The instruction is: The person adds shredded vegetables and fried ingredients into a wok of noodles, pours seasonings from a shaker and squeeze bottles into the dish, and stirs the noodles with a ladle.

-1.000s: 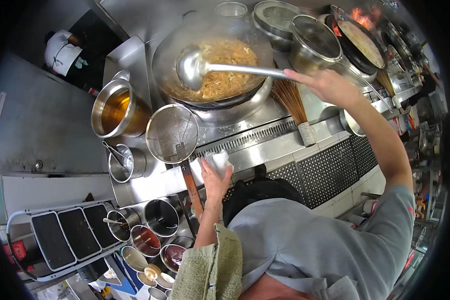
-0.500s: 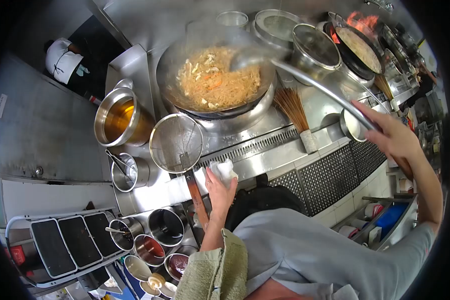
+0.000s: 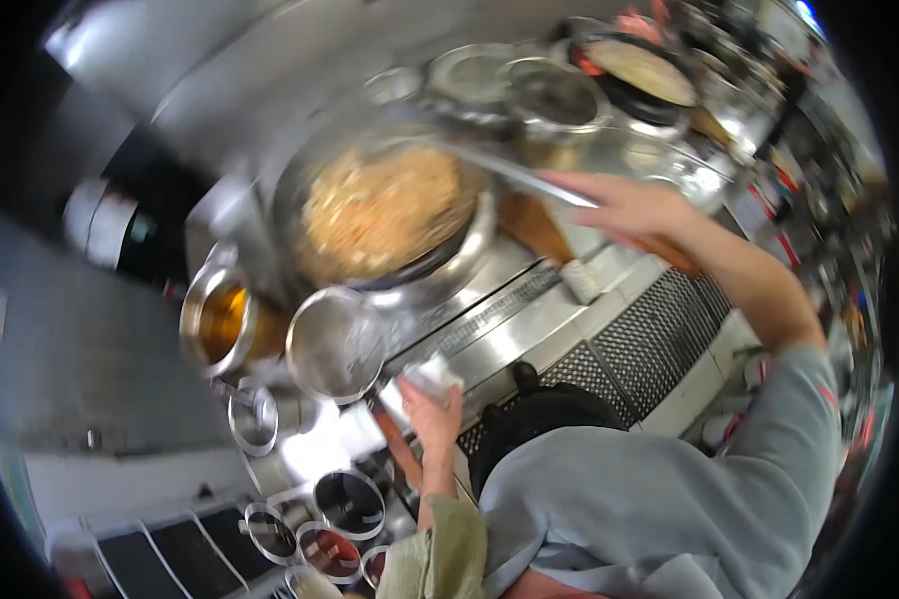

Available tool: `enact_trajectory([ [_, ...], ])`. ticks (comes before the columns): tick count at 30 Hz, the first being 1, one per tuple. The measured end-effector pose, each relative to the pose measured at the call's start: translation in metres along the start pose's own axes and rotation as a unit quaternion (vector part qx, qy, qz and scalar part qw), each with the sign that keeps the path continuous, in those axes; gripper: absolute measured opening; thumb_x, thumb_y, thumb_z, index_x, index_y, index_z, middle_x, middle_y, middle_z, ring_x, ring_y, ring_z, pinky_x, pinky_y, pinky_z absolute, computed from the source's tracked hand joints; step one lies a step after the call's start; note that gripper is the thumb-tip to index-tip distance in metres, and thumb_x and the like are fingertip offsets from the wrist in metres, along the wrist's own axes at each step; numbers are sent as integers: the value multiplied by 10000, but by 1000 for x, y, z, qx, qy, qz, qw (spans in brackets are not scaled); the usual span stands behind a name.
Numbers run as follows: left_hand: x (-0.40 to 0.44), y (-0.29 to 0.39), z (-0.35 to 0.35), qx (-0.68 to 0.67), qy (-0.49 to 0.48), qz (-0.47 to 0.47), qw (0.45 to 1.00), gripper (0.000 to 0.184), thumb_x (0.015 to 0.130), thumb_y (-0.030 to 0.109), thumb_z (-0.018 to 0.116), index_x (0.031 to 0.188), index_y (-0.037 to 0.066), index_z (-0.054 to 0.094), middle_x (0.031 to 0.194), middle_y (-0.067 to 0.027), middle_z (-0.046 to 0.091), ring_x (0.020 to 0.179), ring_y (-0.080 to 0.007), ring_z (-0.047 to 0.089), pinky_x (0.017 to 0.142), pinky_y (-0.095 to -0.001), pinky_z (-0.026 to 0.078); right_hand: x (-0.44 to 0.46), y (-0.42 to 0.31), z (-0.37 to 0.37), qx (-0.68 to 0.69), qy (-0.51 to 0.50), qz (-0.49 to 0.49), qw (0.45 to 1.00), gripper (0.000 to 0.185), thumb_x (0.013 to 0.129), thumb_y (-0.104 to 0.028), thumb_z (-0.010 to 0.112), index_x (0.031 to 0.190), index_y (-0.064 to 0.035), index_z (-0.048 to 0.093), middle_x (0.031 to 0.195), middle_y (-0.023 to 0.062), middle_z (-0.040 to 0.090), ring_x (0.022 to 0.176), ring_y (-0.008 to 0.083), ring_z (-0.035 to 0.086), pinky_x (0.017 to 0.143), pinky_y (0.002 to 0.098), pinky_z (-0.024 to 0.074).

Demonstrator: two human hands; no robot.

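Note:
My right hand (image 3: 629,210) is closed around the handle of a long metal ladle (image 3: 514,172). The ladle reaches left over a large wok (image 3: 290,235); its bowl is lost in blur and steam. Fried noodles (image 3: 380,210) with pale bits fill the wok. Lower down, my left hand (image 3: 433,414) grips a bunched white cloth (image 3: 433,376) at the counter's front edge. Just left of that hand lies a round mesh strainer (image 3: 337,344), its wooden handle (image 3: 400,449) pointing toward me.
A pot of amber liquid (image 3: 220,324) and a smaller metal pot (image 3: 253,419) stand left. Sauce containers (image 3: 330,552) sit at lower left. A bamboo brush (image 3: 539,230) lies right of the wok. Another wok (image 3: 639,75) is near flames at the back. A person (image 3: 100,225) stands far left.
My right hand has moved left and nearer the wok, with the ladle now lower over the noodles. The whole view has tilted and blurred. My left hand stays on the cloth.

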State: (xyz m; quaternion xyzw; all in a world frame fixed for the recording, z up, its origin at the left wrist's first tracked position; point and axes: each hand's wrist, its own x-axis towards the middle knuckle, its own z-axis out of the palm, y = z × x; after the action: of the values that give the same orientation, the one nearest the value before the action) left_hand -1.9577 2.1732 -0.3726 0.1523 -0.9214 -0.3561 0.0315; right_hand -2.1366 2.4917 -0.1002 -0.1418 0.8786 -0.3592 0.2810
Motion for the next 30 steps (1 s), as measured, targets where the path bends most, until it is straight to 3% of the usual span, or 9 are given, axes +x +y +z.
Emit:
enact_trajectory([
  [3, -1, 3, 2, 49, 28, 66, 996, 1016, 751, 316, 766, 1435, -140, 169, 1418, -361, 315, 1315, -475, 329, 1109, -489, 283, 68, 3, 36, 106, 110, -14, 988, 624, 941, -236, 527, 1508, -211, 267, 1410, 106, 497, 973, 257, 650, 755, 415, 554],
  [6, -13, 36, -15, 114, 65, 93, 987, 1021, 751, 295, 774, 1443, -135, 159, 1411, -357, 322, 1337, -469, 299, 1119, -491, 262, 174, 18, 62, -72, 169, -67, 981, 701, 790, -104, 528, 1460, -124, 325, 976, 254, 667, 907, 396, 661, 787, 467, 537],
  [13, -61, 85, 23, 37, 28, 203, 978, 505, 788, 106, 700, 1216, -60, 489, 1293, -306, 447, 1187, -476, 462, 1001, -494, 393, 71, 52, 75, -54, 166, -173, 969, 380, 966, -286, 534, 1274, -64, 552, 1139, 246, 476, 1018, 383, 545, 898, 425, 443],
  [14, -70, 104, 33, 2, -23, 209, 978, 434, 774, 85, 700, 1156, -44, 539, 1176, -262, 546, 1099, -446, 529, 933, -464, 447, 54, 89, 90, -41, 302, -332, 893, 389, 921, -295, 595, 1225, -52, 587, 961, 212, 540, 919, 372, 563, 834, 431, 481],
  [16, -81, 122, 74, -13, -123, 176, 977, 320, 803, 87, 702, 1084, -28, 599, 1042, -195, 631, 981, -327, 626, 853, -382, 503, -51, 131, 72, 42, 194, -341, 919, 405, 949, -280, 574, 1295, -69, 555, 1082, 197, 585, 1058, 349, 575, 904, 415, 469],
  [19, -88, 200, 143, -172, -240, 104, 950, 205, 864, 107, 687, 1021, -16, 637, 964, -122, 677, 890, -199, 658, 812, -298, 517, -163, 261, 54, 150, 62, -199, 966, 430, 976, -316, 550, 1330, -73, 539, 1086, 190, 672, 949, 276, 672, 835, 358, 519],
  [21, -81, 270, 191, -309, -302, 96, 897, 168, 957, 113, 591, 1026, -30, 646, 984, -73, 685, 904, -146, 653, 852, -269, 507, -223, 370, 62, 131, 117, 108, 978, 357, 936, -261, 599, 1237, -70, 615, 951, 141, 706, 856, 242, 685, 777, 328, 536],
  [23, -67, 349, 230, -494, -311, 43, 811, 216, 992, 157, 522, 1081, -18, 613, 1006, -131, 676, 937, -236, 665, 861, -372, 533, -283, 462, 67, 160, 209, 148, 953, 346, 896, -57, 605, 1228, 38, 586, 910, 115, 706, 842, 161, 671, 765, 290, 541],
  [30, 12, 528, 266, -718, -325, -144, 598, 490, 978, 333, 507, 1281, -35, 392, 1284, -259, 501, 1176, -337, 535, 984, -472, 459, -340, 547, -5, 418, 293, 148, 847, 413, 930, -35, 580, 1326, 50, 497, 889, 44, 634, 789, 111, 613, 684, 238, 508],
])
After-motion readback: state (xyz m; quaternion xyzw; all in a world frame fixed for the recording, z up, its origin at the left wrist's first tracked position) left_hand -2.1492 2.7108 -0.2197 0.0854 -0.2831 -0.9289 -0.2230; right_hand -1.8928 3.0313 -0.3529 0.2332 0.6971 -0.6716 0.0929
